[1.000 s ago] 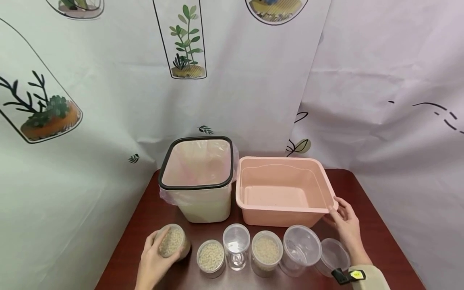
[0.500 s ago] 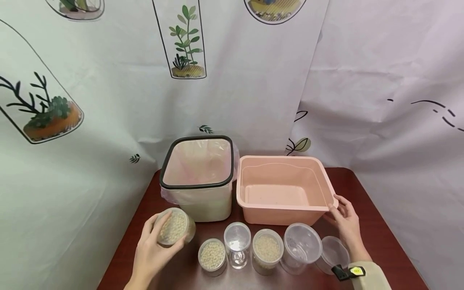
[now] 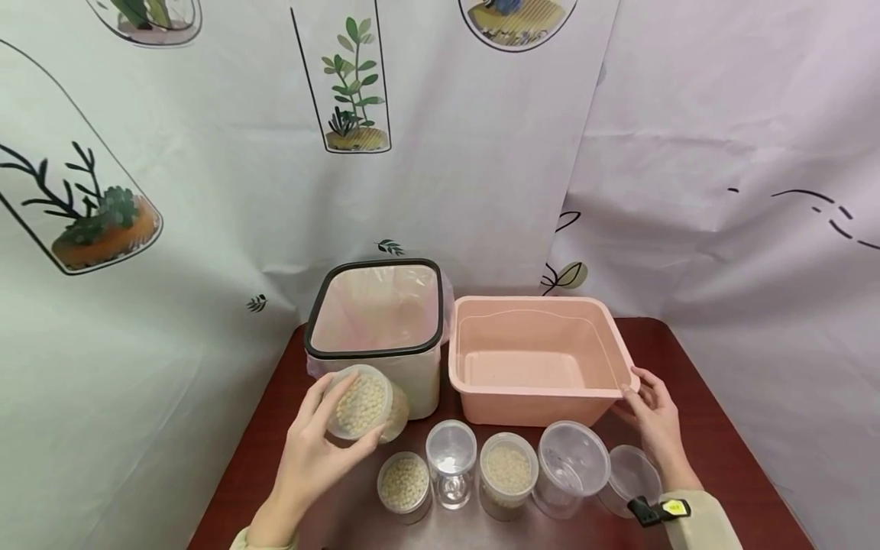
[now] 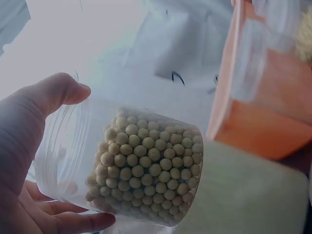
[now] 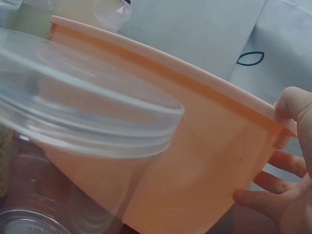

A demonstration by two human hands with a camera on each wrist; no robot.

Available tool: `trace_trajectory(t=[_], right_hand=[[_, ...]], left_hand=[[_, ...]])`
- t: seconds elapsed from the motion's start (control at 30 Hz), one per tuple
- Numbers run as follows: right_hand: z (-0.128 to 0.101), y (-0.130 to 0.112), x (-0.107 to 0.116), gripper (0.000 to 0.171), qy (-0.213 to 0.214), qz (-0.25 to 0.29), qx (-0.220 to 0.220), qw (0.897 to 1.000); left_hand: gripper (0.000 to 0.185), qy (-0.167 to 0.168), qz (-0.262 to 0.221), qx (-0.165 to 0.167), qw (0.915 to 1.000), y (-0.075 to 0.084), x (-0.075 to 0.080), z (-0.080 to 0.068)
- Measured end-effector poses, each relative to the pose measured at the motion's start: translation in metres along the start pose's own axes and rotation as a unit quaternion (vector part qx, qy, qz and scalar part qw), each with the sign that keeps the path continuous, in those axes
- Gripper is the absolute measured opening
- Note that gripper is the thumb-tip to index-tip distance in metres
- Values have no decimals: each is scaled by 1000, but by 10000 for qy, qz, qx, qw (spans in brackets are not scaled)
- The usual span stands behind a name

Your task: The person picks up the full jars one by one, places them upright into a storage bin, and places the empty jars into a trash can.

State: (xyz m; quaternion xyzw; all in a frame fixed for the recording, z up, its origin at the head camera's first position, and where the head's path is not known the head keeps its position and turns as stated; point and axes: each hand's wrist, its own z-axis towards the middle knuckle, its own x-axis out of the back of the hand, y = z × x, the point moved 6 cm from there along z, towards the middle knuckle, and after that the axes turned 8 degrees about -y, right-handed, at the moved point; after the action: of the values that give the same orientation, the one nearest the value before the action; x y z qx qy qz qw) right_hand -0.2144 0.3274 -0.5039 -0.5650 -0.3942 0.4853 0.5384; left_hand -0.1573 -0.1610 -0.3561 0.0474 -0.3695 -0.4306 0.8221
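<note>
Now the left hand (image 3: 312,458) has a clear jar of pale beans (image 3: 363,402) lifted off the table, tilted, just in front of the lined bin (image 3: 374,336); fingers and thumb curl round its wall. Probably a pour comes next, calling for more lift over a rim. The right hand (image 3: 656,428) grips the pink tub (image 3: 543,397) at its near corner, thumb on the rim

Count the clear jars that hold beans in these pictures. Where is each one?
3. One bean jar is tilted in the left hand; two bean jars stand on the table, left and right of the empty jar.
</note>
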Motion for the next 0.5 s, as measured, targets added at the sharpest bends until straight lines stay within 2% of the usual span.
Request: trace_trajectory(t=[0.23,0.5], right_hand=[[1,-1,1,51,36,79,-27,10000],[0,1,2,50,26,151,-21,9999]], left_hand=[[65,-289,-535,-337,9976,17,-19,29],[72,-847,-1097,-607,9885,28,-54,55]])
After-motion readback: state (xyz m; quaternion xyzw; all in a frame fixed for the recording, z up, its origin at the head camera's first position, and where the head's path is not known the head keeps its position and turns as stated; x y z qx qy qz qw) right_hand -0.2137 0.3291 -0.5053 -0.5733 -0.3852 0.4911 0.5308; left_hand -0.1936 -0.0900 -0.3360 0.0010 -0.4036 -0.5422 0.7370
